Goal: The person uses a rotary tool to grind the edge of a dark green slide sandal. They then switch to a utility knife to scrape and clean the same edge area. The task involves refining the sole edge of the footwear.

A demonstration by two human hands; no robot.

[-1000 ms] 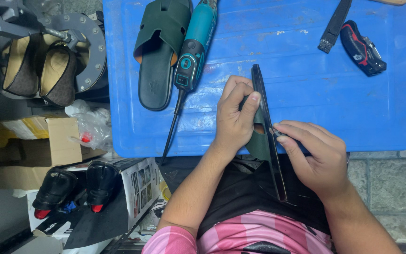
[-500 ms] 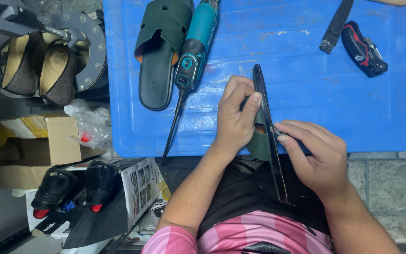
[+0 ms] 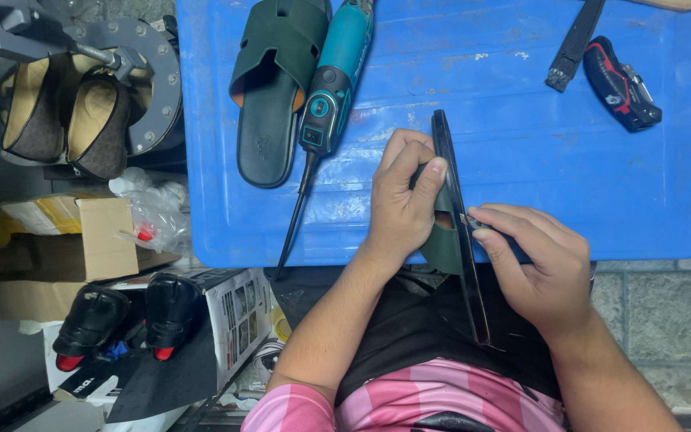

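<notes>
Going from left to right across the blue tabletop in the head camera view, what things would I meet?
Dark green slide sandal lying flat → teal rotary power tool with a thin black bit → left hand → black-edged sandal held on edge → right hand → black and red folding utility knife.

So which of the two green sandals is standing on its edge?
The sandal gripped between the left hand and right hand. It is turned sole-edge up, while the other sandal lies flat beside the teal rotary tool.
</notes>
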